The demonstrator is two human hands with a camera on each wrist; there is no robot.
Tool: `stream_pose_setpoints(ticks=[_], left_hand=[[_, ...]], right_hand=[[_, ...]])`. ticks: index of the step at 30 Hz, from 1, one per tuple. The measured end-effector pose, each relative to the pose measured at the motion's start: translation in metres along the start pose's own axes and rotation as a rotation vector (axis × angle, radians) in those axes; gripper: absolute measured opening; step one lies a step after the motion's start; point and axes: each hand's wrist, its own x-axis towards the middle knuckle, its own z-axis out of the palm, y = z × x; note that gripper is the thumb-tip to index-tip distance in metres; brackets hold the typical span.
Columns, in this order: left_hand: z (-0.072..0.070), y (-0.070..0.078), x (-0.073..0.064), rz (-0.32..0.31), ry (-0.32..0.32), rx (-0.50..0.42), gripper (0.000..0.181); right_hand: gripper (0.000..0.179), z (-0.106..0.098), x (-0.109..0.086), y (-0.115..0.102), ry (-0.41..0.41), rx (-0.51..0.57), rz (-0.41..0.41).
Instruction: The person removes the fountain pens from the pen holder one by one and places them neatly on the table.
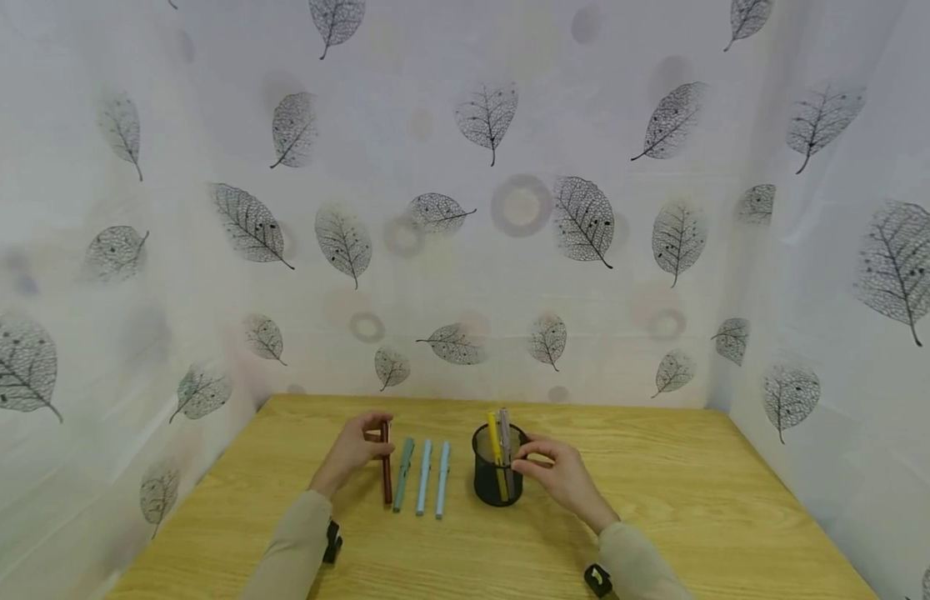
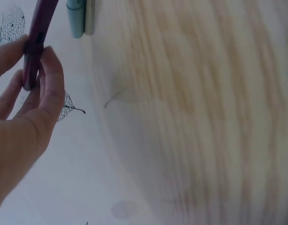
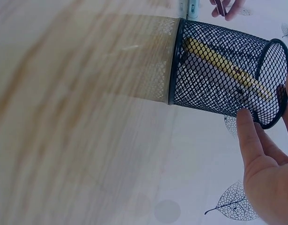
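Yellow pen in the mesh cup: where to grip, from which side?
I'd pinch the yellow pen by its top end, from above and the left. In the head view that end shows past the far rim of the mesh cup, its lower part is inside, and the grey pen and right hand crowd its right.

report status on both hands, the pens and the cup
Left hand holding dark red pen. Right hand holding mesh cup near its rim, yellow pen and grey pen inside. Green pen and two light blue pens lying between the hands.
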Motion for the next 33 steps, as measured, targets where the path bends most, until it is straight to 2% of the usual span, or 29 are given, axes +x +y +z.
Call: stream_pose_setpoints(ticks=[5, 8, 18, 21, 28, 33], left_hand=[[-0.004, -0.006, 0.002, -0.004, -0.051, 0.037, 0.052], [-0.005, -0.007, 0.004, -0.008, -0.056, 0.08, 0.053], [-0.006, -0.009, 0.01, -0.016, -0.06, 0.206, 0.055], [-0.006, -0.012, 0.011, -0.027, -0.071, 0.201, 0.056], [-0.003, -0.011, 0.01, -0.119, -0.095, 0.15, 0.055], [-0.003, -0.008, 0.009, -0.135, -0.103, 0.151, 0.054]], right_hand=[[0.015, -0.003, -0.01, -0.026, -0.018, -0.015, 0.003], [0.015, -0.004, -0.013, -0.032, -0.022, -0.02, 0.004], [0.012, 0.001, 0.003, 0.009, 0.007, -0.005, -0.01], [0.012, 0.001, 0.003, 0.009, 0.006, -0.002, -0.008], [0.014, -0.003, -0.012, -0.03, -0.02, -0.007, -0.012], [0.013, -0.003, -0.011, -0.029, -0.028, -0.008, -0.011]])
